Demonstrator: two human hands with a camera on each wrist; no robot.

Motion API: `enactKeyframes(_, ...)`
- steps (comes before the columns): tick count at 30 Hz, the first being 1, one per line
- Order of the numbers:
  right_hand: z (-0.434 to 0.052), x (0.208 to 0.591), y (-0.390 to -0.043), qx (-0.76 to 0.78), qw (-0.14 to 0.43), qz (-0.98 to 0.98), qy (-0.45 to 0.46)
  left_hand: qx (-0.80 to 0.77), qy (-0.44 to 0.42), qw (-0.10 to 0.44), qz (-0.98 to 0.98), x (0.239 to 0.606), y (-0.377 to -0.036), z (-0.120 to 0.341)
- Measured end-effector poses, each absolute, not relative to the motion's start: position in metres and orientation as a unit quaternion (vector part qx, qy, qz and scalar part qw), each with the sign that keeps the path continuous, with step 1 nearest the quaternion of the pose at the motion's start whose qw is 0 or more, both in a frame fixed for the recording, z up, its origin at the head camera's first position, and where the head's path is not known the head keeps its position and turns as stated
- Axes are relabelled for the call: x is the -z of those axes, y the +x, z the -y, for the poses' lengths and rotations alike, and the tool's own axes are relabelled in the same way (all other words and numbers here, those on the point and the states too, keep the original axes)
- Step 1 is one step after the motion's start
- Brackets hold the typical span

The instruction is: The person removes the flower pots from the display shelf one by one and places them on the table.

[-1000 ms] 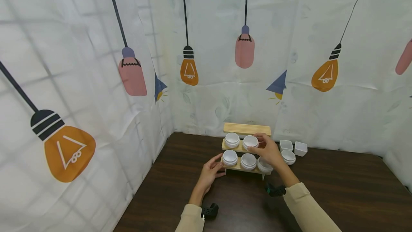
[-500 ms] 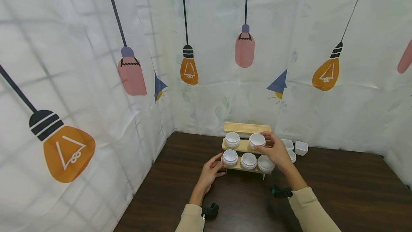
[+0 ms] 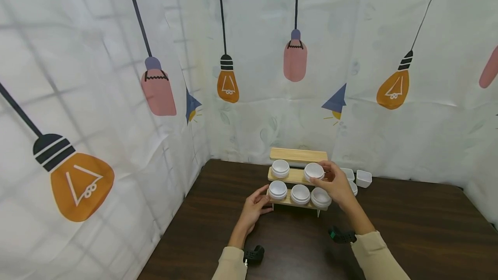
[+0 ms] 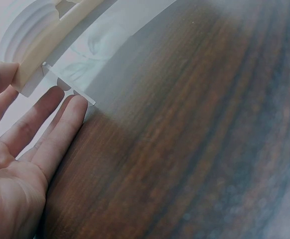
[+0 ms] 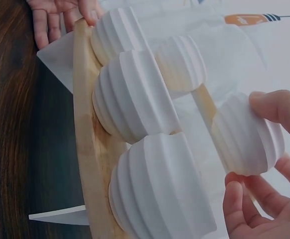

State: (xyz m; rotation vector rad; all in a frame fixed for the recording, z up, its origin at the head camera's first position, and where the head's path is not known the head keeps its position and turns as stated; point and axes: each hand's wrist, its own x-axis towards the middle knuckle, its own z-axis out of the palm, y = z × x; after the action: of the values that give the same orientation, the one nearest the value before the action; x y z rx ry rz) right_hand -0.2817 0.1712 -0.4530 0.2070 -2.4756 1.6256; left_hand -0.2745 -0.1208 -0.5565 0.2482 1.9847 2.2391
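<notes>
Toward the right of the middle tier (image 3: 294,176): one white cup (image 3: 314,171), pinched by the fingers (image 5: 267,194) of the right hand (image 3: 335,184); seating unclear. Left hand (image 3: 252,208) gripped one end of the lower tier (image 3: 289,202). Level placement before release seemed advisable.

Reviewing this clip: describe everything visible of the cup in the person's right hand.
The white, round, opaque cup has horizontal ribs round its wall and looks ceramic or plastic. It is roughly upright, open mouth up, toward the right end of the pale wooden middle tier. The right hand pinches it; no other cup touches it. Whether its base rests on the wood is unclear.
</notes>
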Motion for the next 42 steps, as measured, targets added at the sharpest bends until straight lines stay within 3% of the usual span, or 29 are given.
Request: enactKeyframes(42,-0.2,0.464,-0.267,-0.534,0.095,0.839,0.041,-0.742,0.08,0.071,-0.661,0.555,-0.274,0.121)
